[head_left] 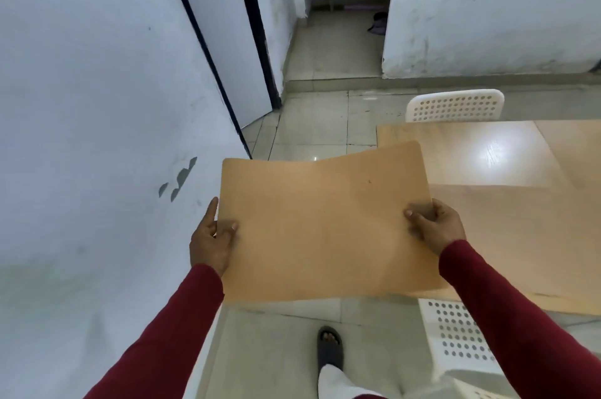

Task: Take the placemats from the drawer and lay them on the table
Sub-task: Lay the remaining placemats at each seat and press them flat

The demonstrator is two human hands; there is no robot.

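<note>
A tan rectangular placemat (322, 223) with rounded corners is held flat in the air in front of me, above the tiled floor and the left edge of the table. My left hand (211, 239) pinches its left edge, thumb on top. My right hand (435, 224) pinches its right edge, thumb on top as well. The light wooden table (507, 200) lies to the right, its near left corner under the placemat. No drawer is in view.
A white perforated chair (455, 106) stands at the table's far side. Another white perforated chair (461, 340) sits at the near side, lower right. A white wall (97, 138) runs along my left. My sandalled foot (330, 350) is on the tiled floor.
</note>
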